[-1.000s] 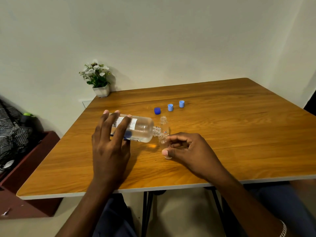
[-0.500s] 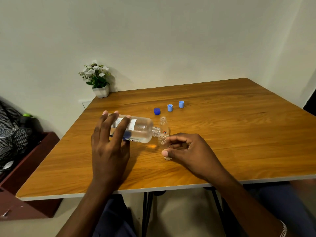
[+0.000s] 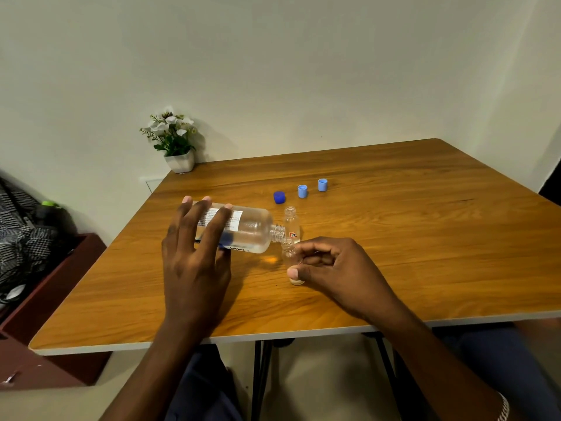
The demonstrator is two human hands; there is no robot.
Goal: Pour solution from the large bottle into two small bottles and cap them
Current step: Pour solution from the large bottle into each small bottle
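L hand (image 3: 194,262) grips the large bottle (image 3: 249,229) round its labelled body. The bottle lies near-horizontal, neck toward 3 o'clock, lip right at the mouth of the near small bottle (image 3: 288,252). R hand (image 3: 331,265) pinches that one betw. thumb and curled fingers (base seems to rest on the table (image 3: 425,238)). The second small bottle (image 3: 291,221) stands open at its 12 o'clock. The dark blue cap (image 3: 279,197) and light blue caps (image 3: 302,191) sit further toward 12. To pour well: tilt slowly, keep the lip over the narrow mouth, brace the vial, stop short of the brim.
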